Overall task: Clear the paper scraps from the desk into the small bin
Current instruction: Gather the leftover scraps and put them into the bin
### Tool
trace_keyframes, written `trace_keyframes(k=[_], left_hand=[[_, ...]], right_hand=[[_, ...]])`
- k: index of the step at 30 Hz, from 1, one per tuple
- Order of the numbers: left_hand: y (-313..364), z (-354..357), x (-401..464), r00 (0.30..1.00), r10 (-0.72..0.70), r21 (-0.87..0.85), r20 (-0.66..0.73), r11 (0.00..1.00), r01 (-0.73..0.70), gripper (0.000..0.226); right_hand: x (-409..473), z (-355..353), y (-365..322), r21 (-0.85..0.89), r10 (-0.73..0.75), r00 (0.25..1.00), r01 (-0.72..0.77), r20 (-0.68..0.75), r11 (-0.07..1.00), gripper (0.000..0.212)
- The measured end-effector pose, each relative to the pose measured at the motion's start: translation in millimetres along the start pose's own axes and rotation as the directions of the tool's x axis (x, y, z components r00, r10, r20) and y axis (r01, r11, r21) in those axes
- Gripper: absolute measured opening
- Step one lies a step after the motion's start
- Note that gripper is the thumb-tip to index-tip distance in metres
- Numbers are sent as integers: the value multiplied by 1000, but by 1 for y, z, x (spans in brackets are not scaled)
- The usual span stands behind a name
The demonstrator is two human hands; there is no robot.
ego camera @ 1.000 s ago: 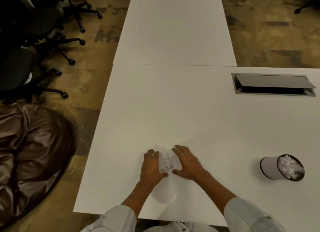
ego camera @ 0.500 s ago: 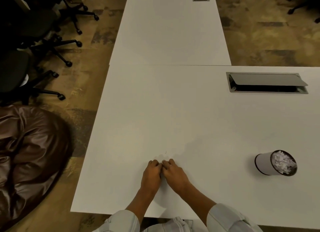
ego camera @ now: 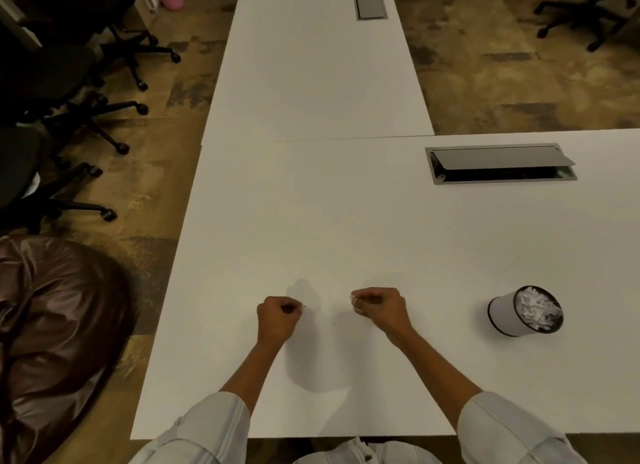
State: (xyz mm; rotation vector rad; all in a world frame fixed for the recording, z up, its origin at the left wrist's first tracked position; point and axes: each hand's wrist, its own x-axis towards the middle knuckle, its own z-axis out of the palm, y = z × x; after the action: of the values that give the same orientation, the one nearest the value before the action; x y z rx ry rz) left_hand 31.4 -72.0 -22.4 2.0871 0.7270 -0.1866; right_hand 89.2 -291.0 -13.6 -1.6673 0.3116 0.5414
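Scraps (ego camera: 356, 303) clamped in both fists, left hand (ego camera: 277, 316), right hand (ego camera: 377, 307); risked spilling before bin (ego camera: 524, 311) if grip loosened.

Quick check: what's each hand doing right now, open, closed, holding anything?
Left hand: closed fist, white paper scraps peeking out.
Right hand: closed fist, scraps showing at the fingers.

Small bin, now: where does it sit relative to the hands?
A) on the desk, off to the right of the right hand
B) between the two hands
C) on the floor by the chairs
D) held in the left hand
A: the small bin stands on the desk, apart from and to the right of the right hand; the left hand is further from it.
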Motion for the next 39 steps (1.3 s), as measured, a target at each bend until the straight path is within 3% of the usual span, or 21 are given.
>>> trace_keyframes(k=[5,10,15,17,20,24,30,34,39], left_hand=[[58,9,9,991,93,-30,100,995,-91,5],[129,42,10,946,237,-41,223,971,-233,5],[192,100,-2,867,341,-25,364,934,-357,4],[213,127,-12,828,380,-24,412,913,-407,7],[242,167,-31,766,448,-33,460,871,-490,8],[270,217,-60,695,506,-42,511,822,-568,8],[284,265,-78,685,476,-12,552,826,-564,17],[281,278,-77,663,457,22,593,813,-581,19],[281,275,-67,615,480,-23,626,799,-600,38]], right_hand=[[-2,-46,-26,199,7,1000,-12,28,980,18],[-15,-111,-39,218,-30,997,43,-66,975,16],[-39,-196,-44,14,-66,953,74,-295,997,14],[-47,-230,-43,-130,-80,901,27,-426,991,14],[-53,-268,-39,-296,-116,856,-45,-504,954,10],[-48,-288,-33,-373,-147,834,-76,-533,925,9],[-42,-295,-22,-529,-214,856,-80,-471,845,15],[-44,-302,-18,-601,-238,881,-63,-409,797,27],[-44,-315,-21,-616,-267,876,-44,-403,786,34]])
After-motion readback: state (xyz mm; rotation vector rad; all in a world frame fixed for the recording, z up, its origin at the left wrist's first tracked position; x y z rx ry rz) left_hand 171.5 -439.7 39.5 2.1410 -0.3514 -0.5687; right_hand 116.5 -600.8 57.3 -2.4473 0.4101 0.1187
